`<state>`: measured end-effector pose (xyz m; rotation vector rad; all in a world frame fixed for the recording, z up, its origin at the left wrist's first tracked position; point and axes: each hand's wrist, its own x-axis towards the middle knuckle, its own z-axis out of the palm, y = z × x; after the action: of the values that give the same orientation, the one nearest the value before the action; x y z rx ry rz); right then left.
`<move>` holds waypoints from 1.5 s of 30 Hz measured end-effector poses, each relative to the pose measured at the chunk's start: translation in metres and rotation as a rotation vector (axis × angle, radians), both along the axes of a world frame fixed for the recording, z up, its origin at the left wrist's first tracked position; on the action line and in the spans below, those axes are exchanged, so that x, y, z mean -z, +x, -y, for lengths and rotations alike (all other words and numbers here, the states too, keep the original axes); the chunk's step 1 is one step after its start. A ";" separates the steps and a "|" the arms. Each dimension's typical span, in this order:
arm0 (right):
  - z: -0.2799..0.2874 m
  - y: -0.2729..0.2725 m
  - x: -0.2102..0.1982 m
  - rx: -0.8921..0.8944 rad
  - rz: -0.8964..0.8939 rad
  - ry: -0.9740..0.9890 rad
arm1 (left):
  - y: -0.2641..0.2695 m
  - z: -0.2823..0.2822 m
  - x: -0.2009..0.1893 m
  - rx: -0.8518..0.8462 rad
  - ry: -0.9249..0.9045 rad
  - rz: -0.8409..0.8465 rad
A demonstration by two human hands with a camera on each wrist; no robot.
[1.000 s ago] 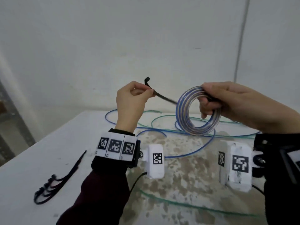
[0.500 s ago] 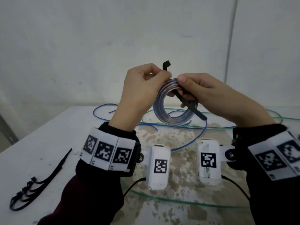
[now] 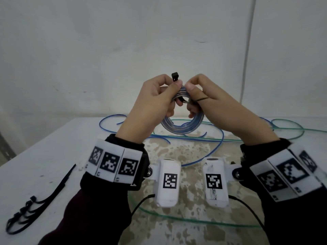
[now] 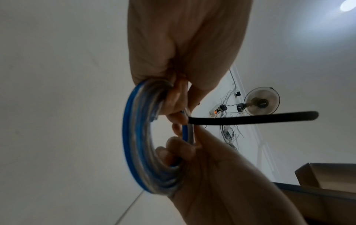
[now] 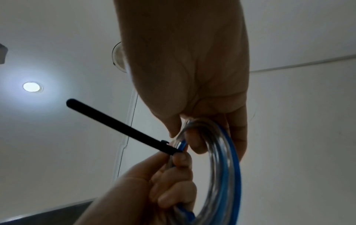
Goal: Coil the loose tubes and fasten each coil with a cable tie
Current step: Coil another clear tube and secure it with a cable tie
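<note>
A coil of clear and blue tube is held up above the table between both hands. My left hand pinches a black cable tie against the top of the coil, and the tie's square head sticks up above the thumb. My right hand grips the coil's top right beside it, thumb pressed on the windings. In the left wrist view the tie's strap juts out sideways from the coil. In the right wrist view the strap pokes out from the left hand's fingers beside the coil.
Loose blue tubes and green tubes sprawl over the white, stained table. A bundle of spare black cable ties lies near the table's left front. A white wall stands close behind.
The hands have come together and risen. The left hand has brought the tie from beside the coil onto its top, and the strap now passes through the coil.
</note>
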<state>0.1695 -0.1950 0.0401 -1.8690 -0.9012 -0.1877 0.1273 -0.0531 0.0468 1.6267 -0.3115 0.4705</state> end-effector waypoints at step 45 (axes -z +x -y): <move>-0.009 -0.005 -0.005 0.115 0.106 0.265 | 0.007 0.000 0.007 -0.191 0.035 0.093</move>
<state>0.1647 -0.1860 0.0453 -1.6755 -0.7977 -0.4586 0.1346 -0.0532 0.0398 1.6794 -0.2353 0.6903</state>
